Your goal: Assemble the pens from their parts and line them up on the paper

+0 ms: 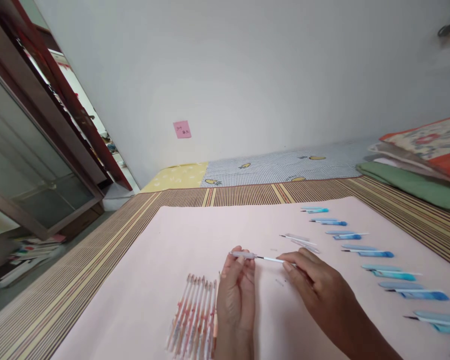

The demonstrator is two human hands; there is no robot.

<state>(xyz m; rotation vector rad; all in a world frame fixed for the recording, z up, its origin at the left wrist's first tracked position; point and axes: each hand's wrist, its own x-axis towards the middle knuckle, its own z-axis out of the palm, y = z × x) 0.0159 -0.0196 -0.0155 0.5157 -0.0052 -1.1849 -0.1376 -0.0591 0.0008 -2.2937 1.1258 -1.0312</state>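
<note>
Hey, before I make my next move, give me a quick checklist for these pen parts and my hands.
1. Left hand gripping the translucent pen barrel: ok.
2. Right hand holding the white refill: ok, dark tip towards the barrel.
3. Refill tip inside the barrel: cannot tell.
4. Pink sheet free of small bits near the hands: not ok, a few small pieces lie there.
5. Blue pen parts in separate sets: ok.

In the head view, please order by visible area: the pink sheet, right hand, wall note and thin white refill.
1. Pink sheet
2. Right hand
3. Wall note
4. White refill, visible part only
</note>
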